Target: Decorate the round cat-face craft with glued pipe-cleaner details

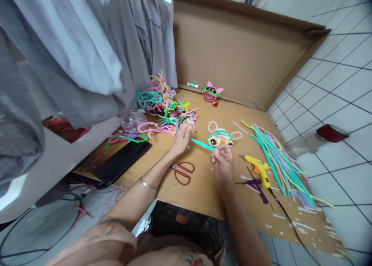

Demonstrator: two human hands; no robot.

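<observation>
My right hand (223, 161) is closed in a pinch on one end of a teal pipe cleaner (202, 144), which points left toward my other hand. Just beyond the right fingers lies an animal-face craft (222, 134) with a green rim, dark round eyes and pink loop ears; the fingers partly cover its lower edge. My left hand (182, 137) reaches to the edge of a tangled heap of coloured pipe cleaners (158, 95). Its fingers are pressed together, and what they hold, if anything, I cannot make out. Red-handled scissors (183, 174) lie between my forearms.
To the right are a yellow glue gun (258, 169) with its cord, purple strips (255, 188) and a bundle of straight pipe cleaners (281, 165). A black phone (122, 161) lies left. At the back are a finished-looking red animal face (210, 93), a glue stick (192, 85) and a cardboard wall (238, 49).
</observation>
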